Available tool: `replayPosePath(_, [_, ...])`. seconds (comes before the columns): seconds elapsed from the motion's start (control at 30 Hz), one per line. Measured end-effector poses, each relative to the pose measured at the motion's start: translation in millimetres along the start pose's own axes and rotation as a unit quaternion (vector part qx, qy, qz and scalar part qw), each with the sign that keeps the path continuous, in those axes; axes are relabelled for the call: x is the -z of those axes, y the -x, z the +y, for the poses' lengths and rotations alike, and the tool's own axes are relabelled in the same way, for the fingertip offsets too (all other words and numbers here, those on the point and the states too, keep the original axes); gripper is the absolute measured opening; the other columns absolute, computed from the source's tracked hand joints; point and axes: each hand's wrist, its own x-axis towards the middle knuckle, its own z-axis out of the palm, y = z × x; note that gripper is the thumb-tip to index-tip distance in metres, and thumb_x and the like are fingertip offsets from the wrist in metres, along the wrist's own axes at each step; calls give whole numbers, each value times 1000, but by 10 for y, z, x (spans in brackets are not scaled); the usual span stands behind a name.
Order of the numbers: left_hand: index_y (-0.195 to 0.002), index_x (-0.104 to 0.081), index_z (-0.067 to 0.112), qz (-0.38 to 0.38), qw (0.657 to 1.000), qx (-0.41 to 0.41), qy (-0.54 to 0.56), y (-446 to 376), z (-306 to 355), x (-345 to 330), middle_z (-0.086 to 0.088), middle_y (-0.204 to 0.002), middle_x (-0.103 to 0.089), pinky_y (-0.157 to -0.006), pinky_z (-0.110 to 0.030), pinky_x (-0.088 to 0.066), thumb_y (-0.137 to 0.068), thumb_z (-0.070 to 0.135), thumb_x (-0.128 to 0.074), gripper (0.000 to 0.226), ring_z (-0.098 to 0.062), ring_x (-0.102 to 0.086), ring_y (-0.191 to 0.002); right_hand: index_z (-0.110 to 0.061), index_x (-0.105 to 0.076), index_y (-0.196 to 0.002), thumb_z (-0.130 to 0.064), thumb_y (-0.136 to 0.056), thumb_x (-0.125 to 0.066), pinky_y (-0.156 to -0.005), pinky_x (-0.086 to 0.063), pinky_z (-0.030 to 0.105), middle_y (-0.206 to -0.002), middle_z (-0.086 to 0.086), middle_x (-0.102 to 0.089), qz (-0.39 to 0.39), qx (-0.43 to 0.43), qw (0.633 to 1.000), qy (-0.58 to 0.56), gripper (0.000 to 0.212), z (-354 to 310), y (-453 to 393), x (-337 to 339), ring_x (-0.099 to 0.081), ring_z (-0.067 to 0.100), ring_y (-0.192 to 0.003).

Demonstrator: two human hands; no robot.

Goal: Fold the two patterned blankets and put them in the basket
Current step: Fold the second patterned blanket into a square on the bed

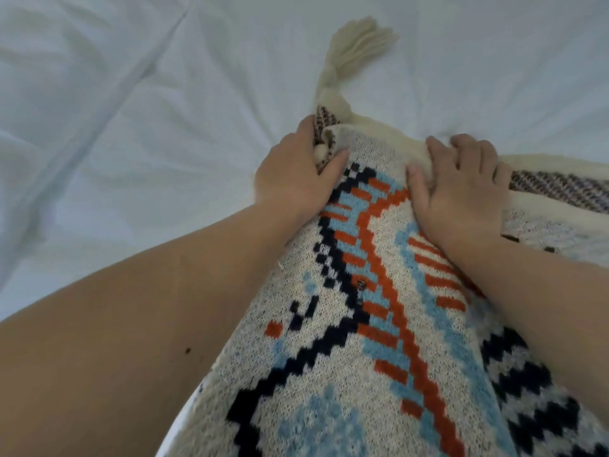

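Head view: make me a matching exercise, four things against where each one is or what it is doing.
Things:
1. left hand
2. right hand
3. tassel
4. white sheet

States:
A. lies loose on the bedding beyond the hands
B. pinches the blanket corner
C. spread under everything, creased
D. fingers curled over the cream edge

Pairs: 1-B, 2-D, 3-A, 4-C

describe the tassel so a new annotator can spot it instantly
On the white bedsheet, find the patterned blanket gripped at its far edge by the left hand and right hand. The tassel trails from the corner beyond the left hand: plain cream, fanned strands, unlike the patterned knit.
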Motion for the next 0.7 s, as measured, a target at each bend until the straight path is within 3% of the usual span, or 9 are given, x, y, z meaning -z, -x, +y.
replayPosePath(0.1, [-122,-47,29,-9,1000,10,-14,-7,37,31,11,-99,-61,-74,-30,-40,-94,65,-46,46,-14,-58,-90,-22,-38,-147,-56,-101,-20,-109,-26,50,-149,13,-36,3,-1,1000,1,60,11,-19,-16,-27,34,-139])
replayPosePath(0.2, [-104,-50,29,-22,999,20,45,46,51,144,16,-86,-58,-70,-32,-45,-94,60,-53,33,-12,-58,-82,-21,-38,-147,-56,-101,-19,-107,-28,50,-147,14,-37,1,0,1000,8,60,7,-44,-9,-29,34,-137])
replayPosePath(0.4, [-107,-50,18,-23,984,20,174,398,-25,557,1,-92,-62,-73,-41,-55,-93,30,-66,24,-18,-61,-83,-17,-38,-146,-59,-101,-19,-105,-28,49,-147,14,-41,-2,34,999,-23,64,-132,6,279,-35,32,-134])
replayPosePath(0.5, [-112,-53,9,-40,955,55,288,527,41,862,-15,-106,-64,-75,-43,-58,-88,9,-69,29,-19,-61,-87,-20,-45,-142,-64,-94,-36,-107,-30,47,-139,5,-53,29,106,979,-170,65,-462,67,652,-46,24,-127])
replayPosePath(0.57, [-111,-54,7,-48,935,57,347,581,121,1068,-20,-110,-64,-81,-49,-56,-78,0,-74,39,-24,-65,-91,-20,-52,-133,-65,-87,-50,-99,-41,42,-120,-2,-57,40,153,953,-257,64,-755,87,927,-51,17,-109])
replayPosePath(0.63, [-105,-53,13,-62,914,48,399,643,199,1264,-18,-106,-65,-79,-44,-61,-63,-2,-72,48,-28,-69,-93,-17,-55,-121,-59,-82,-63,-87,-42,31,-107,-8,-47,63,188,940,-279,58,-974,108,1137,-44,10,-98])
replayPosePath(0.7, [-105,-48,16,-87,889,53,446,672,230,1404,-15,-103,-64,-68,-37,-60,-56,0,-64,54,-27,-68,-85,-13,-57,-114,-53,-80,-70,-82,-40,29,-106,-8,-42,100,197,931,-290,54,-1047,119,1259,-41,9,-96])
